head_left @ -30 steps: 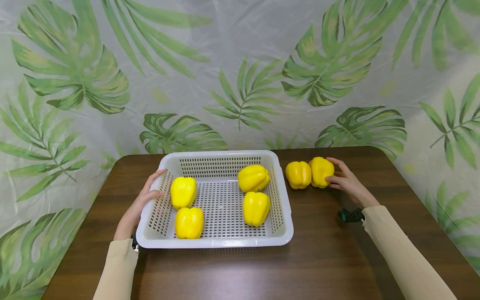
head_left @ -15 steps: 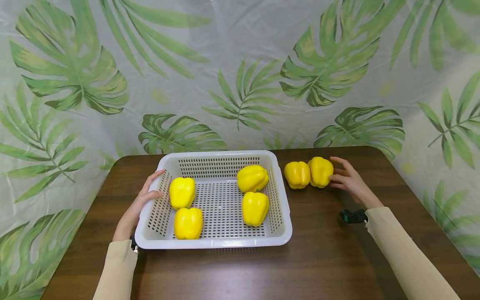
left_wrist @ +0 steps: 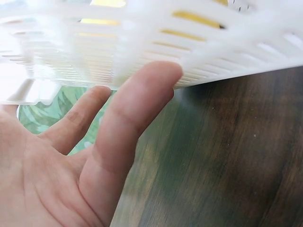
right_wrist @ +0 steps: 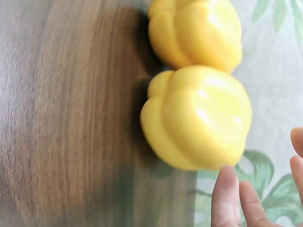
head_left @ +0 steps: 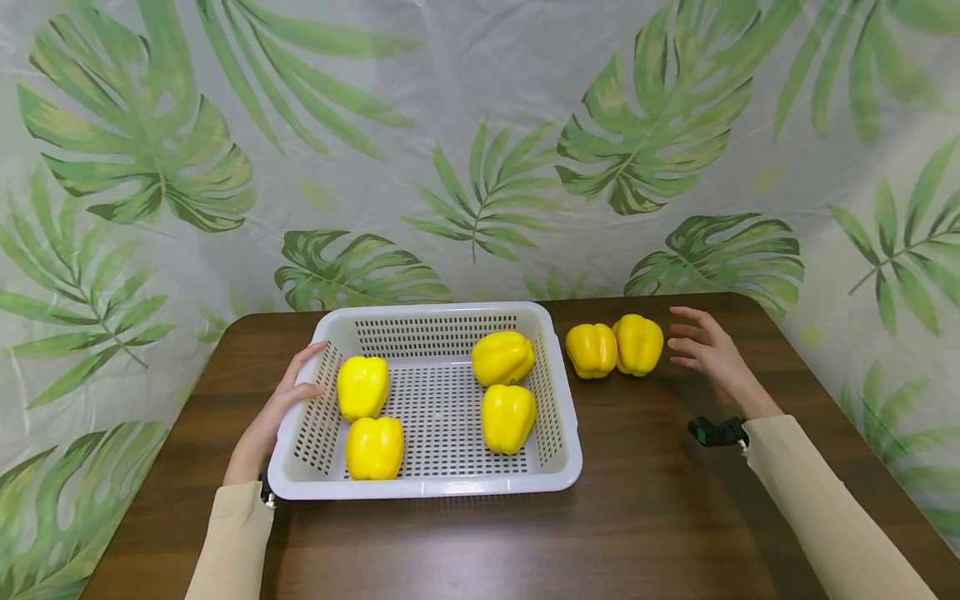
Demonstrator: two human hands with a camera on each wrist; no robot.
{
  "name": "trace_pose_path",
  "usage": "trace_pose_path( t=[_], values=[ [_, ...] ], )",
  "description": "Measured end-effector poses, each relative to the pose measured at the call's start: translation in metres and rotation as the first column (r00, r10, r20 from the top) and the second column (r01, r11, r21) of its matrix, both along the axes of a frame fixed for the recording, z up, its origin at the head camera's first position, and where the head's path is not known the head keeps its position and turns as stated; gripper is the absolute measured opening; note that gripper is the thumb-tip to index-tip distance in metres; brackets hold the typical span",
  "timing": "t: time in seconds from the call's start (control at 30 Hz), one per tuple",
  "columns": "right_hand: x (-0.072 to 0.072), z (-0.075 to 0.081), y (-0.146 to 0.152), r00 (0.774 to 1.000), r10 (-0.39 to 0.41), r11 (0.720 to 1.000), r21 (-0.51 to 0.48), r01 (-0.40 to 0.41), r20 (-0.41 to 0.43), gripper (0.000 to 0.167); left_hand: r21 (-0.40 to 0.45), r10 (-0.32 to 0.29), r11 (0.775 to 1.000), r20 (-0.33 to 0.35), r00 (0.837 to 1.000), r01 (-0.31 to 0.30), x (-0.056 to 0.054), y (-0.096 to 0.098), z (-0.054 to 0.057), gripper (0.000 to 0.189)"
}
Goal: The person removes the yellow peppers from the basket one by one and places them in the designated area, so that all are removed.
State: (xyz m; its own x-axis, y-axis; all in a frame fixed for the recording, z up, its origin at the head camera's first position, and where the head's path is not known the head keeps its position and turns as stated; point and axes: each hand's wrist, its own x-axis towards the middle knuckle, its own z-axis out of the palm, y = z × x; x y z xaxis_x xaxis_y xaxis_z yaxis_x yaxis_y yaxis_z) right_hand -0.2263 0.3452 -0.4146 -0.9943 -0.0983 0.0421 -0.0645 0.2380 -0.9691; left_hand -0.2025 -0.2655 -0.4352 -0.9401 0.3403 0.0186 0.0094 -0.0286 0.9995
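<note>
Yellow bell peppers stand inside a white perforated plastic basket (head_left: pixel 423 486): two at its left, a lower one (head_left: pixel 375 448) and an upper one (head_left: pixel 363 388), and two at its right, a front one (head_left: pixel 508 418) and a back one (head_left: pixel 502 358). My left hand (head_left: pixel 272 421) holds the basket's left side, fingertips over the rim; in the left wrist view other fingers (left_wrist: pixel 142 104) lie against the outer wall. Right of the basket, two more bell peppers, a left one (head_left: pixel 592 351) and a right one (head_left: pixel 638 345), sit touching. My right hand (head_left: pixel 716 360) hovers just right of them, fingers spread, holding nothing.
Everything rests on a dark brown wooden table (head_left: pixel 450 550). Behind it hangs a pale cloth (head_left: pixel 517 75) printed with green leaves. A dark wrist device (head_left: pixel 716 432) is worn at my right wrist.
My right hand has let go of the right-hand bell pepper outside the basket and drawn away to the right. My left hand stays at the basket's left rim.
</note>
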Motion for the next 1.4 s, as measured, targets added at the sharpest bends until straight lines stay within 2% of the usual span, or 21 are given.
trace_pose_path(
  t=[0.23,0.53,1.17,1.4],
  values=[
    [0.007,0.015,-0.019,0.999,0.034,0.999,0.008,-0.034,-0.006,0.049,0.026,0.017,1.0,0.004,1.0,-0.017,-0.001,0.001,-0.001,0.064],
    [0.01,0.027,-0.046,0.993,0.122,0.992,-0.034,-0.122,0.002,0.037,0.021,0.029,0.999,0.012,1.0,-0.029,0.0,0.001,0.0,0.064],
    [0.017,0.052,-0.102,0.972,0.215,0.977,-0.025,-0.214,0.089,0.046,0.006,-0.003,1.0,-0.008,1.0,0.003,0.001,0.0,0.001,0.062],
    [0.019,0.059,-0.125,0.954,0.273,0.962,-0.018,-0.273,0.123,0.054,-0.078,0.015,0.997,-0.004,1.0,-0.015,0.005,0.0,0.001,0.063]
  ],
)
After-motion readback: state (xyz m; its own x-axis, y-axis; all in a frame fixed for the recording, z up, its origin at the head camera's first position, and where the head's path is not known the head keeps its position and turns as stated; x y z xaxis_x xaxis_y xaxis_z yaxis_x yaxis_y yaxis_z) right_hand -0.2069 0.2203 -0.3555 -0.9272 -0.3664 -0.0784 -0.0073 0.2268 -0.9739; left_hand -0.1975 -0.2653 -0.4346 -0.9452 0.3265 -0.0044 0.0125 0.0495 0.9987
